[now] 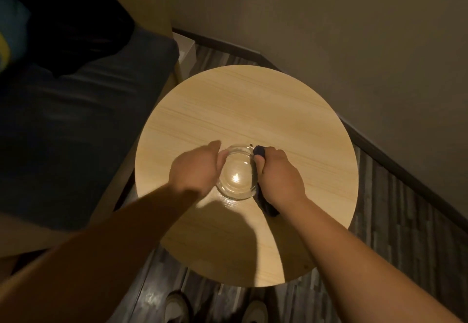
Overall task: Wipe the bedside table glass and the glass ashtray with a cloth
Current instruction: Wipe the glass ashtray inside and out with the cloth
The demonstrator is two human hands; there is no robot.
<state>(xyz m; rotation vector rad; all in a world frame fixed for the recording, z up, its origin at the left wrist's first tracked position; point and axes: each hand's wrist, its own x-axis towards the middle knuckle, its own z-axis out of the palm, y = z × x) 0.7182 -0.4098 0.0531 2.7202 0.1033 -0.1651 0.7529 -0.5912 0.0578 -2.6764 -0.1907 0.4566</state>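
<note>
A clear round glass ashtray (236, 173) sits on the round light-wood bedside table (253, 109), near its middle. My left hand (195, 168) grips the ashtray's left rim. My right hand (278, 175) is closed around a dark cloth (267, 206) and presses it against the ashtray's right rim; one end of the cloth sticks out above my fingers, the other trails onto the table below my wrist. Light glints off the ashtray's base.
A dark upholstered seat (83, 125) stands left of the table, with dark fabric piled on it. Beige walls (329, 31) meet in a corner behind. Grey plank flooring (405, 221) surrounds the table. My shoes (177, 307) show at the bottom.
</note>
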